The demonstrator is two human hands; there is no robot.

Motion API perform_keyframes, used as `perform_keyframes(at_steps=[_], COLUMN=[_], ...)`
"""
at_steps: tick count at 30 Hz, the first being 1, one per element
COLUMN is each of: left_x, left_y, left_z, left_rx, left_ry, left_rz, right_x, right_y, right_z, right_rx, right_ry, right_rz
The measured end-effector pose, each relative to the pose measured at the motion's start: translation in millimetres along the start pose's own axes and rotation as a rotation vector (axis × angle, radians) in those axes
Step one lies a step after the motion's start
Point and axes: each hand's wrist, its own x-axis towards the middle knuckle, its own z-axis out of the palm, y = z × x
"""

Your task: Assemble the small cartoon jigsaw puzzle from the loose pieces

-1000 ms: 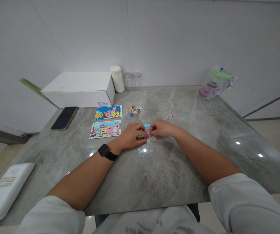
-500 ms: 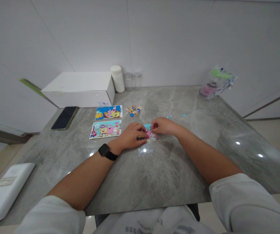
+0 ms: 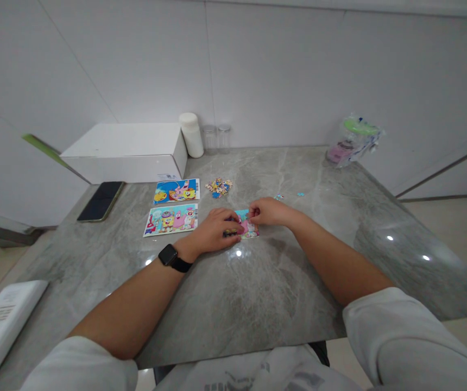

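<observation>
A small, partly assembled jigsaw puzzle (image 3: 251,232) in pink and turquoise lies flat on the grey table. My left hand (image 3: 219,230) rests over its left part, thumb and fingers apart, covering some of the picture. At the upper right of the puzzle, my right hand (image 3: 266,210) has thumb and fingertips pinched together on a puzzle piece, mostly hidden by the fingers. Several loose pieces (image 3: 279,196) lie just behind this hand, with a blue piece (image 3: 301,194) farther right. Beyond my left hand is a heap of mixed pieces (image 3: 219,187).
Two cartoon picture cards, one blue (image 3: 176,191) and one turquoise (image 3: 170,219), lie left of the hands. Farther left are a phone (image 3: 101,201) and a white box (image 3: 123,149). A white bottle (image 3: 191,136) and clear jars (image 3: 217,138) stand behind; a bagged tub (image 3: 353,142) stands back right.
The whole view has shifted slightly, so everything sits a little farther left. Both hands stay at the puzzle, the right still pinching at its upper right.
</observation>
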Motion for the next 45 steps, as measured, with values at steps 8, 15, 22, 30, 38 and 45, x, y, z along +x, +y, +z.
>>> perform_keyframes(at_steps=[8, 15, 22, 30, 38, 45], left_x=[1, -1, -2, -2, -3, -2], left_y=[4, 2, 3, 0, 0, -1], left_z=[-10.2, -13.0, -14.0, -13.2, -12.6, -12.5], left_rx=[-0.001, 0.001, -0.022, -0.043, -0.055, -0.062], left_ry=[0.227, 0.393, 0.407, 0.409, 0.396, 0.383], left_rz=[-0.093, -0.204, -0.217, -0.23, -0.222, -0.214], right_x=[-27, -39, -21, -20, -18, -12], right_y=[60, 129, 156, 158, 157, 148], right_z=[-83, -100, -75, -71, -69, -63], right_rx=[0.167, -0.081, -0.269, -0.293, -0.295, -0.285], right_ry=[0.51, 0.506, 0.269, 0.175, 0.139, 0.14], right_rz=[0.138, 0.425, 0.561, 0.554, 0.503, 0.417])
